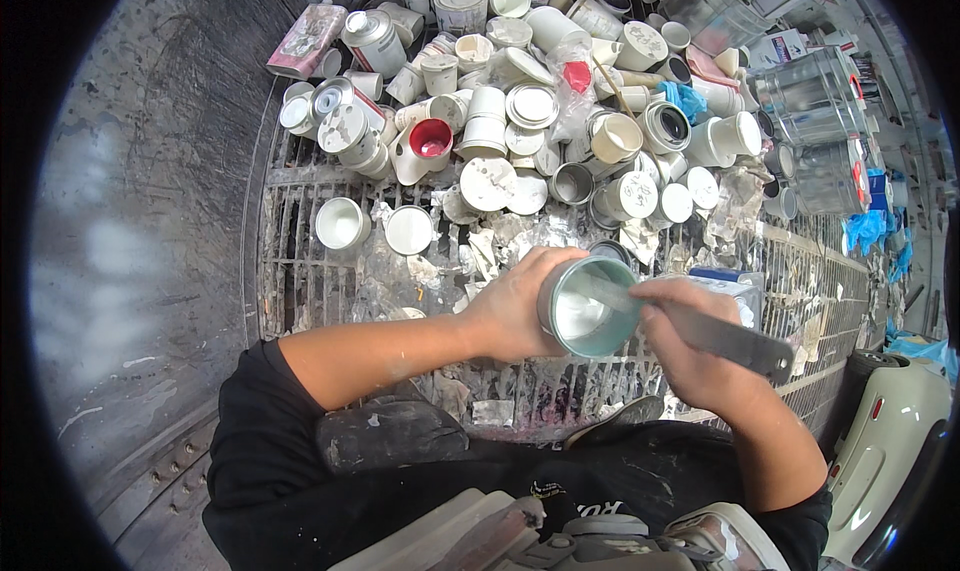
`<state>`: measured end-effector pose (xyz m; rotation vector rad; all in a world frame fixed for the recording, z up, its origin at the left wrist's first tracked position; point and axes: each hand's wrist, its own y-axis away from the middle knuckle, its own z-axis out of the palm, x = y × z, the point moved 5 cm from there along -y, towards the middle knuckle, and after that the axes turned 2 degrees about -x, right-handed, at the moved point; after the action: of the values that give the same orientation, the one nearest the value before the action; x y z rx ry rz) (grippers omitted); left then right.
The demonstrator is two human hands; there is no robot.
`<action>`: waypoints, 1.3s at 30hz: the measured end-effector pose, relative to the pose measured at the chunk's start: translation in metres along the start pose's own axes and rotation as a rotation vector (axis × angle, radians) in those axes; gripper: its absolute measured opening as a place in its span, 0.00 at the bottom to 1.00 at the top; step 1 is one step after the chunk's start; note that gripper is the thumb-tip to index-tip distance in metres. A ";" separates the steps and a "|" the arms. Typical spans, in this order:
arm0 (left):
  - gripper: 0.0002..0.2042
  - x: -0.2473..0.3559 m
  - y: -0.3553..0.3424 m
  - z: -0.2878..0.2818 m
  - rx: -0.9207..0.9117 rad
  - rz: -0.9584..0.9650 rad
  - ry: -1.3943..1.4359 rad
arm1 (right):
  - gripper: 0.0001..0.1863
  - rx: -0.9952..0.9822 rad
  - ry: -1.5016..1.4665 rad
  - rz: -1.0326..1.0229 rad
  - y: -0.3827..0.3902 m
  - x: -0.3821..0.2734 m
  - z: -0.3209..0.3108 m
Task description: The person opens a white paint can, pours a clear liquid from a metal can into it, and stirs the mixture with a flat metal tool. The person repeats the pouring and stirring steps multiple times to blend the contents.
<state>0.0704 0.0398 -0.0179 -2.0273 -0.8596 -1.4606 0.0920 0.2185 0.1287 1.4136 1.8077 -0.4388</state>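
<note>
My left hand point(516, 301) is wrapped round the side of a pale green cup point(620, 333) that has white liquid point(580, 311) inside. My right hand point(683, 331) grips a flat grey stirring blade point(740, 343), whose translucent-looking lower end reaches into the cup; its tip is blurred. Just behind the cup is a dark round can point(610, 250), partly hidden. A white cup point(342, 223) and a white lid point(409, 230) sit on the grimy grate to the left of my hands.
Several paint cups and tins point(485, 121) crowd the back of the stained metal grate point(305, 281). A dark wall point(130, 221) borders the left. At right are clear containers point(810, 101), blue gloves point(865, 229) and a cream-coloured moulded part point(885, 451).
</note>
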 end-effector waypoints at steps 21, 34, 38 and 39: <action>0.56 -0.006 -0.001 0.001 -0.012 0.025 0.014 | 0.09 -0.130 0.051 0.001 -0.002 -0.004 0.005; 0.57 -0.007 0.000 0.001 0.048 0.038 0.010 | 0.12 0.017 -0.098 0.068 0.000 0.011 0.004; 0.58 -0.009 0.000 0.000 0.033 0.004 0.027 | 0.13 -0.045 0.081 0.042 0.001 0.011 0.011; 0.58 -0.009 0.000 0.000 0.026 -0.010 0.034 | 0.13 -0.057 0.009 0.065 0.001 0.012 0.012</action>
<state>0.0686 0.0382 -0.0267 -1.9760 -0.8717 -1.4778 0.0964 0.2190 0.1121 1.4329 1.7625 -0.3452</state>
